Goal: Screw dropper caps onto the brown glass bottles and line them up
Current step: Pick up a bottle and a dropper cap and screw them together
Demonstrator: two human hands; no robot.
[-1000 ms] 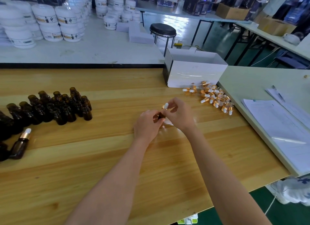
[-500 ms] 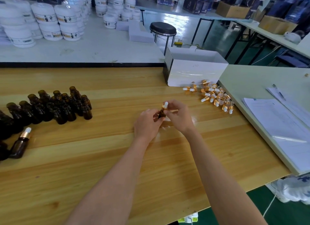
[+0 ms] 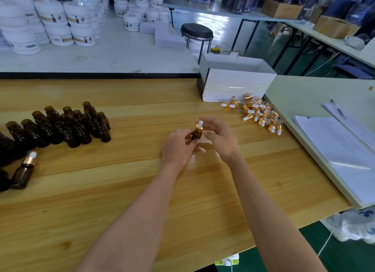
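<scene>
My left hand grips a small brown glass bottle upright at the middle of the wooden table. A gold dropper cap with a white bulb sits on its neck. My right hand hovers just right of the cap with fingers spread and loosely curved, holding nothing. Several uncapped brown bottles stand grouped at the left. One capped bottle stands at the far left. A pile of loose gold and white dropper caps lies to the right.
A white open box stands behind the cap pile. Papers and a pen lie on the pale table at the right. White jars crowd the back table, and a black stool stands beyond.
My right hand has let go of the dropper cap and drawn slightly away to the right. The bottle now stands more upright in my left hand with the cap on it.
</scene>
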